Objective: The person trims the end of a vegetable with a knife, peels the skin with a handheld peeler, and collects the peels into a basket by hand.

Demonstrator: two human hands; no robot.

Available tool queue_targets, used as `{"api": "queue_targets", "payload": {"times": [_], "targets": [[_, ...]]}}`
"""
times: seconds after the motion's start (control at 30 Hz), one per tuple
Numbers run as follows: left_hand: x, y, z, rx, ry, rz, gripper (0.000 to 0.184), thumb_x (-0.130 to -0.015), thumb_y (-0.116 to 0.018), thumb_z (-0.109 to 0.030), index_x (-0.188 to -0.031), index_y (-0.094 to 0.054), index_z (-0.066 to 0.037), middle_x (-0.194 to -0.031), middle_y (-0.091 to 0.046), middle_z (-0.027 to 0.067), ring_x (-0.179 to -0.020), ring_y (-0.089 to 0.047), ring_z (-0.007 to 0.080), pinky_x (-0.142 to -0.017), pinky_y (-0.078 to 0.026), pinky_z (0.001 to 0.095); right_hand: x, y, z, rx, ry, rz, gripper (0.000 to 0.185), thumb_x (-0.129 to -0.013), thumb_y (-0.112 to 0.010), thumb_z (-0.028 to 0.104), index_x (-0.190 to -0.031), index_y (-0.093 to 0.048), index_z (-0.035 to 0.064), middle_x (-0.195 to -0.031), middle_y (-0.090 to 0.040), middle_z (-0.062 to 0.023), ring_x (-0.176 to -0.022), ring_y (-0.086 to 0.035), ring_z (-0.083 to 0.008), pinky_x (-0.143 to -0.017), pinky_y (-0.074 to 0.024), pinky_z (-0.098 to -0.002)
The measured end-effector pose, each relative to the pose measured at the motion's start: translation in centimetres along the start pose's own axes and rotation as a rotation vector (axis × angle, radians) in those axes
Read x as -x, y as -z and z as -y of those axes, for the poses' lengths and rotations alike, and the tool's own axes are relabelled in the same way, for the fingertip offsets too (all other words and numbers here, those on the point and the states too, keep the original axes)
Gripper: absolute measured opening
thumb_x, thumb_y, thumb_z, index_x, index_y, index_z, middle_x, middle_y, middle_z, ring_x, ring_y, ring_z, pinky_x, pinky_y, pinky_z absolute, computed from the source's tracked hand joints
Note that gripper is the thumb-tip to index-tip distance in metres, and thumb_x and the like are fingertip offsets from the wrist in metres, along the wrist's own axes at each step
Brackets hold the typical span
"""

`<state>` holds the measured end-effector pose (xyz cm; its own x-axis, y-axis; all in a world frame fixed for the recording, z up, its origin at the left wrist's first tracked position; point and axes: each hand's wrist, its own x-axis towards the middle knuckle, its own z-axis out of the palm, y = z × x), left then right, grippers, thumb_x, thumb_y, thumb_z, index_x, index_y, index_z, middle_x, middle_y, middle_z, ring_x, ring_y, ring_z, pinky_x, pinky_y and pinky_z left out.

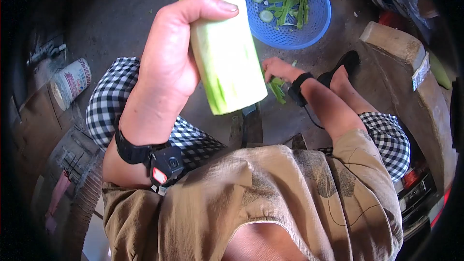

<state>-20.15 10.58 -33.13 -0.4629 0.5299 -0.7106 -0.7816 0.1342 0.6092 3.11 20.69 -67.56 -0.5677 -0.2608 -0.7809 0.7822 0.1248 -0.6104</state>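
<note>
My left hand (pixel 169 53) is wrapped round a thick, pale green peeled gourd (pixel 227 58), raised close to the camera with its thumb across the front. A few darker green streaks show near the gourd's flat lower end. Lower down, by the floor, my right hand (pixel 278 69) has its fingers curled round green peels (pixel 277 91), some sticking out beside it. Part of its grip is hidden. Just beyond it stands a blue plastic basket (pixel 316 36) holding long green peel strips (pixel 288 7) and a few round end slices (pixel 266 16).
A white printed bucket (pixel 71 83) lies tilted at the left. At the right stands a worn brown block or board (pixel 394 41), with a green gourd-like thing (pixel 440 72) behind it. My sandalled foot (pixel 340 72) rests on the dark floor (pixel 309 116).
</note>
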Motion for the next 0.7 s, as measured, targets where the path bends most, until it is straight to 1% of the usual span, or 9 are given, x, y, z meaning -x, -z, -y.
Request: {"api": "queue_targets", "payload": {"times": [0.03,0.1,0.2,0.23,0.33,0.43,0.53,0.6,0.7], "targets": [[-0.1,0.0,-0.2,0.029,-0.012,0.018,0.043,-0.073,-0.068,-0.015,-0.11,-0.058,0.006,-0.088,-0.067,0.0201,-0.077,-0.069,0.0302,-0.081,-0.058,0.0454,0.7,1.2,2.3,-0.203,-0.025,0.042,0.023,-0.057,-0.071,-0.006,-0.077,-0.064,0.0019,-0.073,-0.066,-0.0076,-0.063,-0.062,-0.0203,-0.058,-0.0491,-0.0348],[0.0,0.0,-0.4,0.024,-0.038,0.029,0.043,-0.073,-0.068,-0.015,-0.11,-0.058,0.006,-0.088,-0.067,0.0199,-0.077,-0.068,0.0299,-0.082,-0.058,0.0455,2.5,4.3,6.8,-0.474,0.123,0.127,0.023,-0.059,-0.071,-0.007,-0.078,-0.064,0.003,-0.072,-0.064,-0.0037,-0.064,-0.062,-0.0177,-0.058,-0.0492,-0.0321],[0.3,-0.1,-0.4,0.023,-0.059,0.047,0.044,-0.074,-0.069,-0.014,-0.11,-0.057,0.007,-0.089,-0.067,0.0194,-0.078,-0.069,0.0294,-0.083,-0.058,0.0457,7.0,9.0,14.2,-0.615,0.282,-0.095,0.023,-0.066,-0.072,-0.009,-0.081,-0.063,0.0047,-0.072,-0.063,-0.0034,-0.064,-0.062,-0.0158,-0.057,-0.0491,-0.028],[0.4,-0.2,-0.3,0.015,-0.067,0.051,0.044,-0.074,-0.069,-0.014,-0.111,-0.057,0.007,-0.089,-0.067,0.0193,-0.078,-0.069,0.0293,-0.083,-0.059,0.0457,7.2,10.4,15.0,-0.498,0.355,-0.232,0.023,-0.068,-0.07,-0.007,-0.086,-0.061,0.0037,-0.082,-0.065,-0.0042,-0.066,-0.061,-0.0135,-0.063,-0.0515,-0.0263],[0.2,-0.2,-0.1,0.001,-0.065,0.084,0.045,-0.074,-0.069,-0.014,-0.112,-0.056,0.007,-0.09,-0.066,0.0193,-0.079,-0.069,0.0295,-0.082,-0.059,0.0459,7.1,13.1,13.6,-0.106,0.215,-0.67,0.022,-0.075,-0.076,0.012,-0.091,-0.064,0.0031,-0.08,-0.067,-0.0054,-0.071,-0.064,-0.017,-0.066,-0.0503,-0.0307],[0.8,-0.3,-0.1,0.024,-0.028,0.062,0.045,-0.074,-0.069,-0.014,-0.111,-0.057,0.007,-0.09,-0.067,0.0198,-0.079,-0.069,0.0298,-0.081,-0.059,0.0462,4.5,12.5,7.5,0.577,0.364,-1.25,0.031,-0.076,-0.076,0.028,-0.09,-0.065,0.0025,-0.082,-0.07,-0.0134,-0.077,-0.067,-0.031,-0.068,-0.0502,-0.0399],[1.1,0.1,-0.8,0.07,0.036,0.067,0.044,-0.074,-0.069,-0.014,-0.111,-0.058,0.007,-0.089,-0.067,0.0205,-0.078,-0.069,0.0302,-0.081,-0.059,0.0465,8.6,8.3,7.1,0.033,-0.004,-1.325,0.037,-0.077,-0.074,0.036,-0.094,-0.067,0.0041,-0.086,-0.069,-0.0181,-0.086,-0.066,-0.0391,-0.077,-0.0506,-0.0451],[1.4,0.0,-0.9,0.087,0.044,0.064,0.043,-0.074,-0.068,-0.014,-0.11,-0.058,0.007,-0.087,-0.067,0.021,-0.076,-0.069,0.0306,-0.08,-0.059,0.0467,8.2,5.1,3.6,-0.022,-0.236,-1.336,0.031,-0.08,-0.07,0.031,-0.096,-0.068,0.0044,-0.091,-0.069,-0.0198,-0.093,-0.066,-0.0398,-0.082,-0.0511,-0.0463],[1.0,-0.2,-0.5,-0.001,-0.071,0.05,0.043,-0.075,-0.066,-0.015,-0.112,-0.058,0.006,-0.087,-0.067,0.0223,-0.075,-0.069,0.0333,-0.078,-0.059,0.0473,4.1,0.8,-8.3,0.219,-0.477,-1.014,0.026,-0.083,-0.064,0.025,-0.097,-0.07,0.0031,-0.1,-0.068,-0.022,-0.1,-0.065,-0.0399,-0.086,-0.051,-0.0463]]}}
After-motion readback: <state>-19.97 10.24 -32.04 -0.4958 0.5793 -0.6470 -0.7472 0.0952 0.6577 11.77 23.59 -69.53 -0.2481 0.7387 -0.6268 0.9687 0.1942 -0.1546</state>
